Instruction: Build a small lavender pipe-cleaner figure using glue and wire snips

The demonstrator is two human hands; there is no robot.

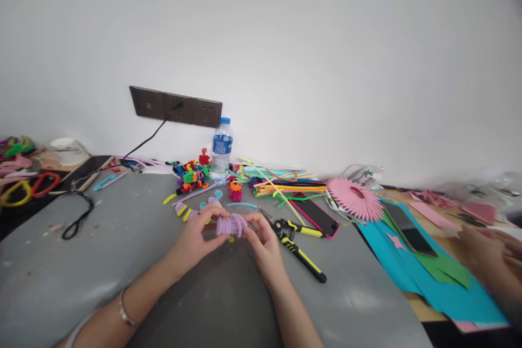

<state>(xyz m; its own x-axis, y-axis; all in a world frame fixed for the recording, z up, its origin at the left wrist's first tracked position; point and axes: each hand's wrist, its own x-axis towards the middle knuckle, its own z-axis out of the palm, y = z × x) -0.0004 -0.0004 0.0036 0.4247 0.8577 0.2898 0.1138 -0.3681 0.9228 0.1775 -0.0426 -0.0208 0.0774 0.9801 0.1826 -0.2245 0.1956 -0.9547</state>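
Between both hands, just above the grey table, is a light purple coil of pipe cleaner. My left hand grips its left end between thumb and fingers. On its right end, where a loop stands out, the fingertips of my right hand are closed. Behind my left hand lie purple and yellow pipe cleaner pieces, partly hidden by the fingers. Right of my right hand rest black and yellow pliers with their handles spread. A tiny yellow ring lies below the coil.
A water bottle stands by the wall socket panel, among small colourful pipe cleaner figures. Bundled pipe cleaners, a phone and a pink pleated paper ring lie right. Another person's hands are at far right.
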